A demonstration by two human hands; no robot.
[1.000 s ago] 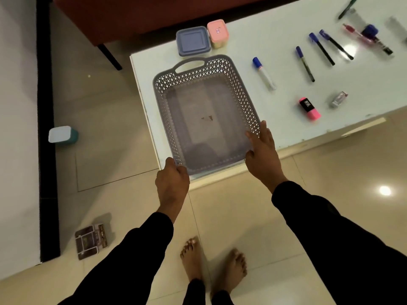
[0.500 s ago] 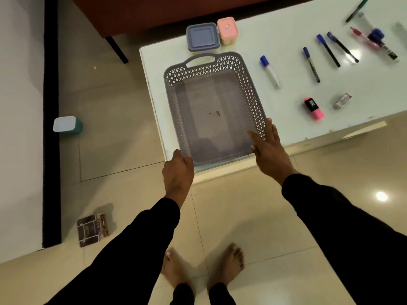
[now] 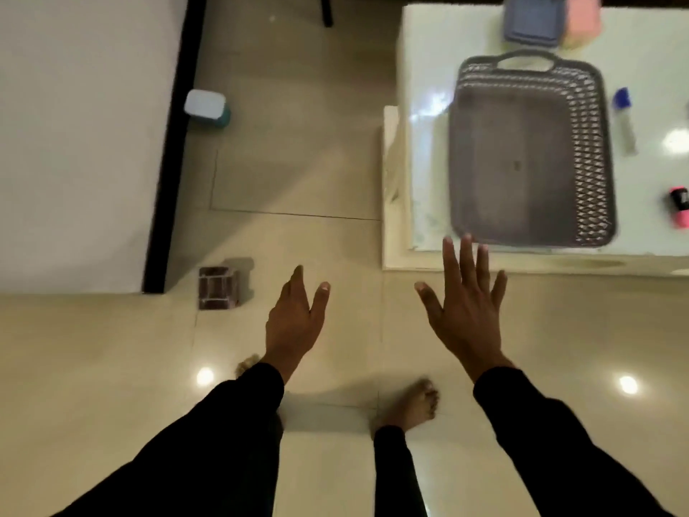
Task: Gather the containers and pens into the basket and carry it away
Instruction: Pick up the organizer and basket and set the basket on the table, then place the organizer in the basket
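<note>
Way off to the left of my hands there's a little white-lidded teal container [image 3: 207,108] sitting on the floor tiles, next to the dark strip along the wall, and closer in, just left of my left hand, a small brownish box thing [image 3: 218,288] also on the floor. My left hand [image 3: 294,319] is over the floor, fingers straight and loose, thumb apart from them, holding nothing. My right hand [image 3: 464,311] is the same deal, fingers spread wide, nothing in it, fingertips just short of the table edge and the near corner of the basket. The grey basket [image 3: 592,143] sits empty on the white table [image 3: 421,143], up and to the right of my right hand. Beyond its far handle are a blue-grey lidded container [image 3: 533,18] and a pink container [image 3: 582,14] side by side. Right of the basket, there's a blue-capped marker [image 3: 624,119] and a pink highlighter [image 3: 679,210], both pretty blurry.
</note>
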